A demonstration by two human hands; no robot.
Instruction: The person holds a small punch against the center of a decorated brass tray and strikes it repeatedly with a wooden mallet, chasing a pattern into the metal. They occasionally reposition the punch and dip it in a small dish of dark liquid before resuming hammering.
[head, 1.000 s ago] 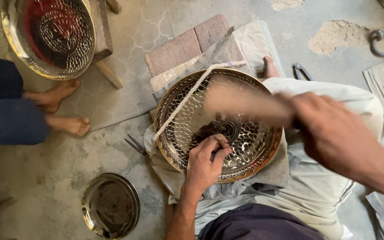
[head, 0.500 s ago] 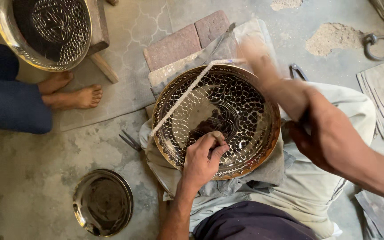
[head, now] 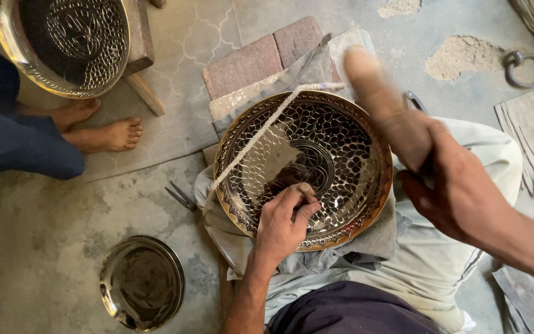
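floor (head: pixel 44 210): bare grey concrete, stained and dusty, with a pale patterned mat under the feet at upper left.
cloth (head: pixel 440 272): pale fabric spread over the person's lap, carrying the work.
engraved tray (head: pixel 316 154): round brass dish with a scale-like pattern, lying on the cloth at centre, a white cord stretched across its upper left.
second tray (head: pixel 26 55): similar patterned dish at the top left corner, above another person's bare feet (head: pixel 103 127).
bricks (head: pixel 261 55): two reddish blocks just beyond the engraved tray.
plain dish (head: pixel 140 281): smaller shiny round plate on the floor, lower left.
right hand (head: pixel 458 185): clenched around a wooden mallet (head: pixel 381 102), raised and blurred over the tray's right rim.
left hand (head: pixel 285 219): fingers pinched on a small tool, too small to make out, tip on the tray's lower middle.
sand pile (head: pixel 461 55): top right, beside a metal ring (head: pixel 523 68).
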